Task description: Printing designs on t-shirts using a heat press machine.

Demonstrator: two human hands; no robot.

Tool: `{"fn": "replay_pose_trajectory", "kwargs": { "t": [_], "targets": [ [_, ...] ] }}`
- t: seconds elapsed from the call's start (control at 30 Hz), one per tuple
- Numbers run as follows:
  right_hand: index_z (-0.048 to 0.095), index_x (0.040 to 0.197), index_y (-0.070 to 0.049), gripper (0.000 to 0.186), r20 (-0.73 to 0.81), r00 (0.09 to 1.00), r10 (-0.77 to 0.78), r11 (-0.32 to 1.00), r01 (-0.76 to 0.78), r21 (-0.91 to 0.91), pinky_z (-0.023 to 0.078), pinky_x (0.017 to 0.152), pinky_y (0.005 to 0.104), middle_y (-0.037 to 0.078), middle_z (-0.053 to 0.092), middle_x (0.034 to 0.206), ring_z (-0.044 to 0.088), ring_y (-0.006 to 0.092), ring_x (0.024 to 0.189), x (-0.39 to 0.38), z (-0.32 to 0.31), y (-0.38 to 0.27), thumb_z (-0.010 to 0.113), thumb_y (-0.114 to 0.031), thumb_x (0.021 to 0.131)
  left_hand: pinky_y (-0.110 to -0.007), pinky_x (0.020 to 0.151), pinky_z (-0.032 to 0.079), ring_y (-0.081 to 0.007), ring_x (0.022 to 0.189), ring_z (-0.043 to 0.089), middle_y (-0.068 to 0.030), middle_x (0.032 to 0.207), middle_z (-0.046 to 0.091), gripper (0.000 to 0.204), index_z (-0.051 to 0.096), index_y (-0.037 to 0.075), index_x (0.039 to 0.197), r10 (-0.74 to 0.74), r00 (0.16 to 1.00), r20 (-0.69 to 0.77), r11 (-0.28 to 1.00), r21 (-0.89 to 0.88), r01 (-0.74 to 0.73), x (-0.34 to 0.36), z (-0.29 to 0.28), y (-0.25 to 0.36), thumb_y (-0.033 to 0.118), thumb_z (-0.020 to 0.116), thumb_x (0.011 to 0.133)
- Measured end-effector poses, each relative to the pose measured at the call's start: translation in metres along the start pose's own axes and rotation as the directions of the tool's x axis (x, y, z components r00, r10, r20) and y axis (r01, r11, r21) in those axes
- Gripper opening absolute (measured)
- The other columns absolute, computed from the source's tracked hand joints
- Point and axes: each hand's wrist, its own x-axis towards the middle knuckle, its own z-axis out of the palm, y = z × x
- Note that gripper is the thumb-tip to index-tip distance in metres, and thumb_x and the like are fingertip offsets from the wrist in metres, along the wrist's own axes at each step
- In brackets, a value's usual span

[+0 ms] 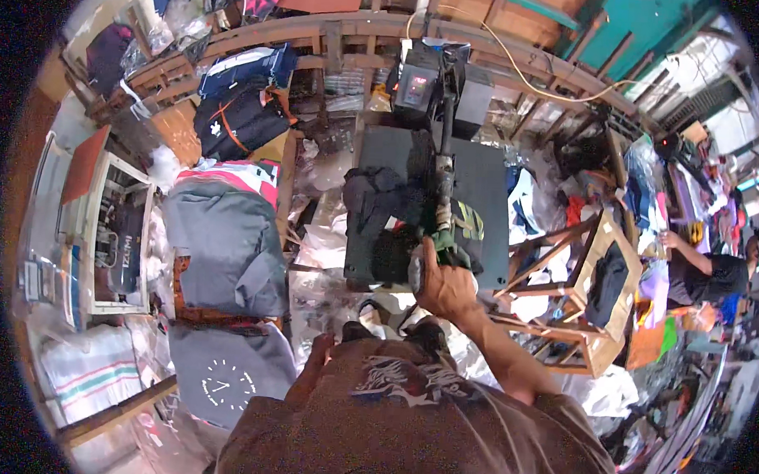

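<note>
My right hand (447, 281) is closed around the cloth-wrapped end of a long lever handle (444, 177). Green cloth (444, 240) shows at its fingers. The lever runs away from me over a wide dark grey plate of what looks like a heat press (482, 178). Black fabric (373, 195) lies on the plate left of the lever, and a yellow-striped dark piece (467, 220) is on the right. Low beside my body hangs my left hand (322, 346), nearest to the gap between the press and a stack of grey fabric (225, 232); its fingers are too indistinct to read.
Behind the plate stands a dark control box (415, 92) with a lit display. A grey round-edged piece (228, 374) lies at left front. A wooden frame stand (599, 278) is close on the right. Farther right a co-worker's arm (688, 254) reaches over coloured cloth.
</note>
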Motion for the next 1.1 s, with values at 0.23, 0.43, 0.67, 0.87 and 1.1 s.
{"fn": "replay_pose_trajectory", "kwargs": {
  "t": [0.23, 0.43, 0.67, 0.87, 1.1],
  "targets": [
    [0.016, 0.152, -0.006, 0.096, 0.05, 0.998, 0.033, 0.993, -0.027, -0.119, 0.055, 0.065, 0.0498, 0.024, 0.068, 0.076, 0.069, 0.0386, 0.067, 0.0, 0.016, 0.003, 0.063, -0.027, 0.071, -0.041, 0.064, 0.053, -0.0257, 0.073, 0.064, -0.0073, 0.087, 0.067, 0.016, 0.065, 0.011, 0.1, -0.166, 0.973, -0.16, 0.986, -0.05, 0.16, -0.006, 0.024, 0.024, 0.022, 0.06, 0.089],
    [0.018, 0.153, -0.012, 0.1, 0.076, 0.991, 0.113, 0.985, -0.101, -0.143, 0.056, 0.061, 0.048, 0.021, 0.068, 0.07, 0.069, 0.0347, 0.061, 0.002, 0.007, -0.002, 0.067, -0.034, 0.069, -0.051, 0.073, 0.051, -0.0247, 0.08, 0.065, -0.0045, 0.092, 0.068, 0.03, 0.063, 0.016, 0.112, -0.257, 0.956, -0.144, 0.958, 0.089, 0.271, -0.002, 0.014, 0.051, 0.034, 0.047, 0.094],
    [0.019, 0.153, -0.01, 0.093, -0.024, 1.0, 0.011, 0.995, -0.013, -0.096, 0.053, 0.051, 0.0476, 0.019, 0.066, 0.064, 0.067, 0.033, 0.054, -0.004, 0.017, 0.004, 0.063, -0.029, 0.074, -0.053, 0.071, 0.05, -0.0241, 0.077, 0.064, -0.0055, 0.087, 0.068, 0.037, 0.062, 0.014, 0.112, -0.071, 0.99, -0.12, 0.996, 0.052, 0.077, 0.022, 0.03, 0.024, 0.041, 0.045, 0.093],
    [0.017, 0.154, -0.007, 0.082, -0.095, 0.994, -0.045, 0.983, 0.028, -0.18, 0.052, 0.048, 0.0476, 0.019, 0.065, 0.063, 0.064, 0.0322, 0.051, -0.001, 0.015, 0.009, 0.053, -0.02, 0.082, -0.043, 0.063, 0.052, -0.0237, 0.071, 0.065, -0.0081, 0.083, 0.068, 0.031, 0.06, 0.012, 0.103, -0.088, 0.995, 0.044, 0.977, -0.191, 0.095, 0.049, 0.056, 0.008, 0.039, 0.056, 0.089],
    [0.001, 0.149, 0.009, 0.093, 0.156, 0.987, -0.034, 0.978, 0.065, -0.196, 0.056, 0.063, 0.0449, 0.025, 0.069, 0.083, 0.069, 0.0359, 0.067, 0.009, -0.009, 0.004, 0.057, -0.026, 0.084, -0.045, 0.06, 0.051, -0.027, 0.073, 0.064, -0.0091, 0.088, 0.066, 0.03, 0.058, 0.014, 0.104, -0.194, 0.895, 0.401, 0.818, -0.438, 0.374, 0.057, 0.041, 0.026, 0.04, 0.056, 0.089]
  ]
}}
